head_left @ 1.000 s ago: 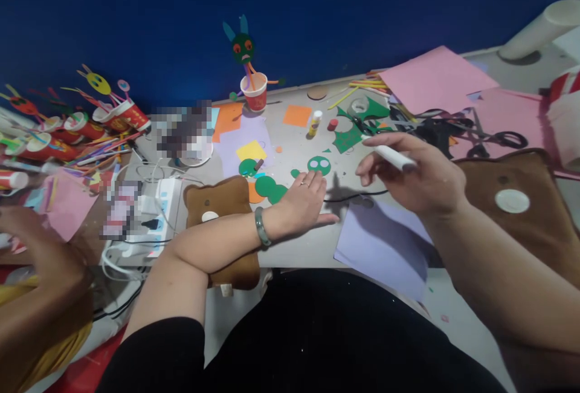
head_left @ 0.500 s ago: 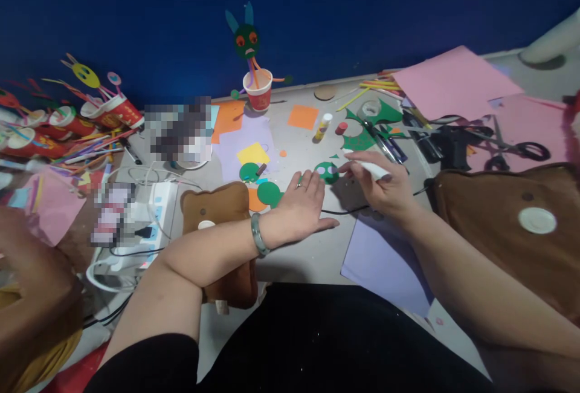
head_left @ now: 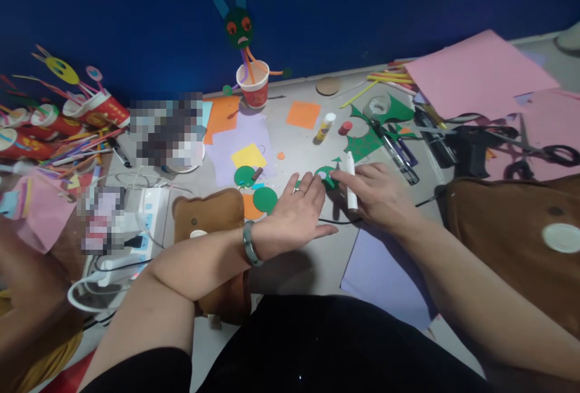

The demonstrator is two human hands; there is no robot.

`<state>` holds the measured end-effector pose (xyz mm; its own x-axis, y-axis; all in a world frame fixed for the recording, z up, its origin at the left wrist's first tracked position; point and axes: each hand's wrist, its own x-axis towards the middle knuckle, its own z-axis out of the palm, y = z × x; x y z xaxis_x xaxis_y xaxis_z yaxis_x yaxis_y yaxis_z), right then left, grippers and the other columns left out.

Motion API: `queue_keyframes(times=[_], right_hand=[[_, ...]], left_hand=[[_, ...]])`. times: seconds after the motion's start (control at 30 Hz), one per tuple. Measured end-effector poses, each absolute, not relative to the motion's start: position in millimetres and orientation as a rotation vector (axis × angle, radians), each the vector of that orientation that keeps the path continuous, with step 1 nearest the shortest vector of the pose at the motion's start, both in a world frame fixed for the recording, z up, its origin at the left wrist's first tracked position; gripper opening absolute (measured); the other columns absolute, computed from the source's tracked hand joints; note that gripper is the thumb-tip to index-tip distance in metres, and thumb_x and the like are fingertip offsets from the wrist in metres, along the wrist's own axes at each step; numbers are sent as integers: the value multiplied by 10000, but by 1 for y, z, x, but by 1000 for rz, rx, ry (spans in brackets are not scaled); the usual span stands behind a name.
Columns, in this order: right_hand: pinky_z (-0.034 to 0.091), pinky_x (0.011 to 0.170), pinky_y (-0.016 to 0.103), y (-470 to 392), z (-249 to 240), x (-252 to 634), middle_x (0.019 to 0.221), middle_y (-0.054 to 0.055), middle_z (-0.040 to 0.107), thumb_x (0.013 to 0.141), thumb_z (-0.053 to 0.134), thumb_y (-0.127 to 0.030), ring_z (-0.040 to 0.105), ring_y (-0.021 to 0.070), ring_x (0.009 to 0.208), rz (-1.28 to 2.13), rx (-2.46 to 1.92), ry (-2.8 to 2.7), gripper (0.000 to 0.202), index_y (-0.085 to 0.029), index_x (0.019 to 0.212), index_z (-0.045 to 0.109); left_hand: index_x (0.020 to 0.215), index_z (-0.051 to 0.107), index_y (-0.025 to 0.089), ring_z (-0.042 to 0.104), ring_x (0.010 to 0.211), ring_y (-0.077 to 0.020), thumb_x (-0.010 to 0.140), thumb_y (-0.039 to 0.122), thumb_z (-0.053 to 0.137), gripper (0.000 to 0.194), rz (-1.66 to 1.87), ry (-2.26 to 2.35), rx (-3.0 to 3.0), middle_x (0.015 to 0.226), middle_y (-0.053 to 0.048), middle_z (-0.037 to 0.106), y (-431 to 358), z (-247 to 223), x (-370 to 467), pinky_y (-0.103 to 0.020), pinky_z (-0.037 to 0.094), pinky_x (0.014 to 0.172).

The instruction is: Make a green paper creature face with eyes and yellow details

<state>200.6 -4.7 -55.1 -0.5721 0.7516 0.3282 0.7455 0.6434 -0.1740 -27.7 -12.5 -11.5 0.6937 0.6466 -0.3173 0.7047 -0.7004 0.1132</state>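
Note:
My left hand [head_left: 296, 211] lies flat on the table with its fingers stretched out, its fingertips beside a green paper circle with pale purple spots [head_left: 324, 178]. My right hand [head_left: 374, 193] holds a white marker [head_left: 351, 182] upright between its fingers, and its index finger reaches to the circle's right edge. The marker's tip points away from me. Part of the circle is hidden by my fingers. Left of my left hand lie a plain green circle [head_left: 265, 200], an orange piece [head_left: 252, 207] and another green circle [head_left: 245, 176].
A glue stick [head_left: 324, 129] and its red cap stand behind my hands. Farther back is a paper cup [head_left: 254, 87] with a green-faced figure. Scissors [head_left: 525, 145] and pens lie right. A brown cushion [head_left: 208, 214] and power strip [head_left: 151, 217] are left, beside another person's arm.
My right hand has turned the marker from slanted to upright and brought its index finger onto the spotted circle. My left hand stays flat. The whole view has shifted slightly.

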Motion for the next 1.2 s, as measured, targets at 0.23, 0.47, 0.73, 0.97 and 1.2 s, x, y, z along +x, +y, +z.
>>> queue_keyframes(times=[0.23, 0.47, 0.73, 0.97, 1.2], right_hand=[[425, 773, 412, -5, -53, 198, 804, 86, 696, 851, 557, -109, 623, 302, 840, 38, -1201, -2516, 536, -258, 1341, 717], [470, 744, 406, -7, -58, 197, 802, 87, 685, 934, 541, -156, 629, 285, 803, 90, -1223, -2433, 424, -251, 1298, 738], [573, 866, 462, -5, -61, 191, 986, 74, 831, 1079, 532, -291, 759, 271, 914, 292, -1125, -1916, 357, -283, 1419, 641], [591, 627, 393, -6, -60, 184, 799, 56, 763, 1038, 619, -534, 708, 209, 647, 706, -1231, -1492, 314, -248, 1094, 735], [524, 469, 319, -7, -61, 177, 786, 36, 772, 943, 751, -566, 632, 155, 479, 891, -1277, -1405, 346, -252, 1051, 654]], left_hand=[[1660, 388, -3, 252, 1678, -403, 1049, 703, 459, 936, -370, 1021, 2687, 1775, -243, 292, -8, -13, -30, -558, 165, 1385], [1659, 397, 17, 244, 1682, -391, 1059, 674, 478, 893, -421, 1018, 2683, 1778, -232, 296, -6, -7, -30, -566, 146, 1389], [1680, 361, 24, 259, 1679, -389, 1075, 669, 442, 888, -487, 1031, 2699, 1777, -242, 283, -7, -1, -31, -581, 182, 1377], [1691, 343, 37, 248, 1682, -385, 1082, 675, 411, 885, -507, 1009, 2712, 1780, -236, 288, -8, -3, -32, -578, 178, 1376], [1696, 338, 51, 282, 1668, -391, 1070, 692, 425, 901, -427, 994, 2782, 1771, -242, 311, -13, -14, -31, -586, 201, 1363]])
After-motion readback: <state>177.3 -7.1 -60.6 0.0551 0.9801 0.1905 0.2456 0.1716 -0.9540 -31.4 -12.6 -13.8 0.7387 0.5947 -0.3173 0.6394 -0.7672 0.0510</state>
